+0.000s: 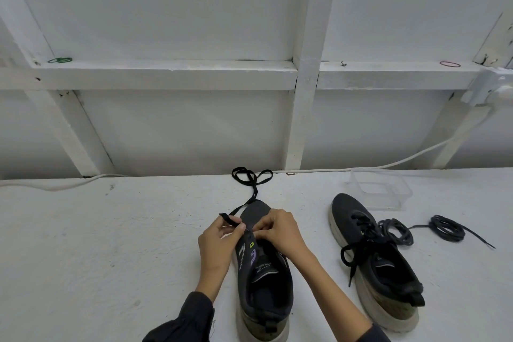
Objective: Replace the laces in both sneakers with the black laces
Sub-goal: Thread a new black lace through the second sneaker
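The dark grey mesh sneaker [265, 280] with a pale sole sits at your six o'clock on the white table [97, 244], toe pointing to twelve. Your left hand [218, 244] pinches the flat black lace [251, 176] between thumb and curled fingers just at the shoe's ten o'clock. From there the lace runs up to loose loops at twelve, by the wall. Your right hand [279, 230] has its fingers bunched tight, pinching the sneaker's upper at the front eyelets.

At four o'clock the second matching sneaker [377, 264] is already laced in black. Coiled dark grey round laces [447, 228] lie at three. A clear plastic tub [381, 189] stands at two o'clock.
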`<state>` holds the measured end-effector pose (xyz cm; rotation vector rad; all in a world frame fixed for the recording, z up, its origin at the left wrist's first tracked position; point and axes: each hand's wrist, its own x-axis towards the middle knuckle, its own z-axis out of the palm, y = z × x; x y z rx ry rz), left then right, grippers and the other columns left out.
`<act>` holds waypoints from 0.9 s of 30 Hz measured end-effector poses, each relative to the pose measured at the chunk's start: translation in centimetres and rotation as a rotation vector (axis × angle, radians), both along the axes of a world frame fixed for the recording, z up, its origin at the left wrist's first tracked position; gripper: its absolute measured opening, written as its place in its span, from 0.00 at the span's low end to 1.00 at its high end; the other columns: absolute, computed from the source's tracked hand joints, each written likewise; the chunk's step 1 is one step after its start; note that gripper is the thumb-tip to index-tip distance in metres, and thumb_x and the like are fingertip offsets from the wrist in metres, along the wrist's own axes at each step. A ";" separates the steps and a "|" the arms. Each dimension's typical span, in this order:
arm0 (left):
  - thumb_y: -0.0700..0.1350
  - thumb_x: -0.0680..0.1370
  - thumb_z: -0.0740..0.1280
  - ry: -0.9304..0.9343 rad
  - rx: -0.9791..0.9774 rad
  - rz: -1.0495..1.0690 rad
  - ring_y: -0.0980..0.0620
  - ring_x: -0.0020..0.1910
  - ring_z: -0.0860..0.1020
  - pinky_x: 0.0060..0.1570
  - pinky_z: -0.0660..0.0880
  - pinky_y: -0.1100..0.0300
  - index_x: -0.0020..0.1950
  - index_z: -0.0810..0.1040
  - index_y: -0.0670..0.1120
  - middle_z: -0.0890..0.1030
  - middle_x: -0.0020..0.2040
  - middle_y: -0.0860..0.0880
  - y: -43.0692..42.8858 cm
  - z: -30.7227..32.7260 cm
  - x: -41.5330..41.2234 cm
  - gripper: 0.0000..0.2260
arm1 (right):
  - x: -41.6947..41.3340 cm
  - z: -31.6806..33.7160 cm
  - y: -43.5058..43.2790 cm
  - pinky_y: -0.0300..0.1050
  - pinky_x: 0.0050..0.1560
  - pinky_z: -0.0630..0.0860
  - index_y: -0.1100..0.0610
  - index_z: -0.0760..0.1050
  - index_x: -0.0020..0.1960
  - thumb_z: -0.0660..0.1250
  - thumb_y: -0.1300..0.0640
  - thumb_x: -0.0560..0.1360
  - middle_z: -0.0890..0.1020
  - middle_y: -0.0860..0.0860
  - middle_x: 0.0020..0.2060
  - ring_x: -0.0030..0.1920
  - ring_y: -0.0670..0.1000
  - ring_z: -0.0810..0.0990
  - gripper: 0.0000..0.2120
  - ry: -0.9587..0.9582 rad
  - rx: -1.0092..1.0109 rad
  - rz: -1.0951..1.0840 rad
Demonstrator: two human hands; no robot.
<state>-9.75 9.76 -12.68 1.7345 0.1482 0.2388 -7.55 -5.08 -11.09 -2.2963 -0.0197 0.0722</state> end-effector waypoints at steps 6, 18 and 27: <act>0.32 0.72 0.74 -0.141 0.029 0.019 0.56 0.42 0.84 0.43 0.78 0.69 0.44 0.82 0.44 0.85 0.41 0.50 -0.4 -0.2 -0.9 0.08 | -0.1 -0.2 0.1 0.37 0.38 0.72 0.53 0.85 0.40 0.77 0.57 0.66 0.79 0.45 0.30 0.34 0.44 0.77 0.03 0.004 0.051 -0.012; 0.34 0.71 0.75 -0.061 -0.059 0.062 0.61 0.38 0.82 0.39 0.74 0.74 0.42 0.83 0.44 0.84 0.35 0.52 -0.4 0.0 -0.8 0.06 | -0.2 -0.6 0.2 0.35 0.36 0.71 0.52 0.85 0.40 0.76 0.56 0.66 0.79 0.44 0.30 0.33 0.43 0.77 0.03 -0.015 0.040 -0.020; 0.38 0.72 0.75 0.002 -0.177 0.095 0.52 0.42 0.84 0.45 0.79 0.63 0.43 0.83 0.47 0.85 0.38 0.50 -0.5 -1.1 -0.8 0.05 | -0.1 -0.6 0.2 0.35 0.37 0.72 0.52 0.85 0.40 0.77 0.56 0.66 0.79 0.44 0.30 0.34 0.43 0.77 0.03 -0.009 0.055 -0.026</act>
